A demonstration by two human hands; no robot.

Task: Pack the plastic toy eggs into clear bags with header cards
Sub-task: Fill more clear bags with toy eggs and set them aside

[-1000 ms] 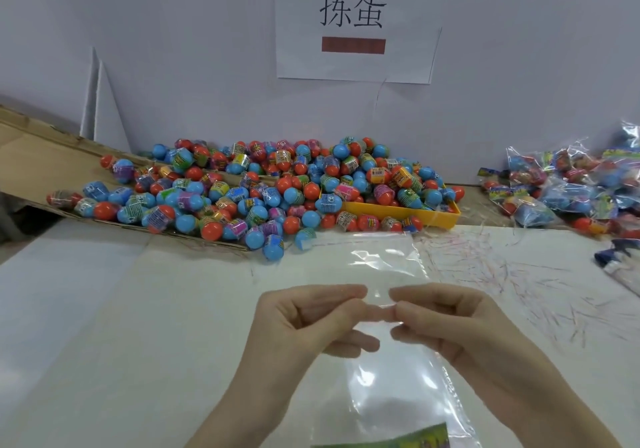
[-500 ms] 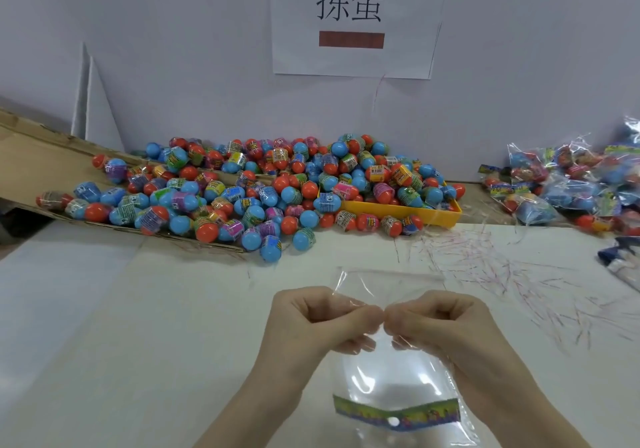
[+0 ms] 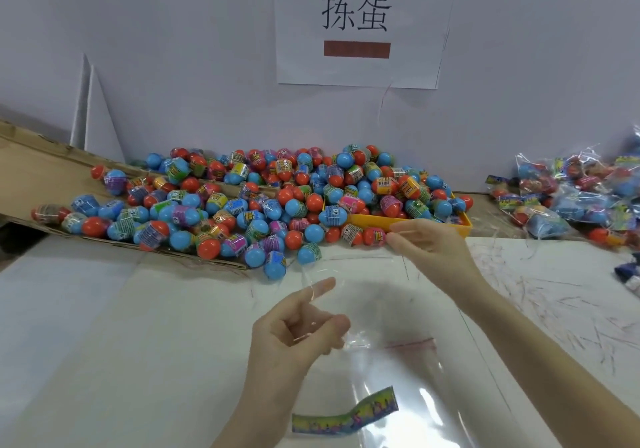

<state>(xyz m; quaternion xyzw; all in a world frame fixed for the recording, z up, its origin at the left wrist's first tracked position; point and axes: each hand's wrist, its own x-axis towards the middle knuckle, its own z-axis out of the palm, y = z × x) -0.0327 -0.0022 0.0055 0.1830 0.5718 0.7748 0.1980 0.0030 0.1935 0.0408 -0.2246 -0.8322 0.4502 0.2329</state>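
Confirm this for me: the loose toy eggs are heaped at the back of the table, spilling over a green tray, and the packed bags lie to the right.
One detail is wrong: the tray under the toy eggs is yellow, not green, as the head view shows. The rest holds: the eggs are heaped at the back of the table and the packed bags lie to the right.

White tabletop (image 3: 104, 326) is carrying everything. Flattened brown cardboard sheet (image 3: 31, 174) is lying beyond the left hand (image 3: 294, 333), w/ a heap of blue and orange plastic toy eggs (image 3: 263, 201) spilling over it. Shallow yellow plastic tray (image 3: 408, 220) is sitting just behind the right hand (image 3: 429, 243), eggs piled in it. Filled clear bags w/ eggs (image 3: 568, 198) are lying well to the right. Thin pinkish strips (image 3: 540, 302) are scattering across the top right of that hand.
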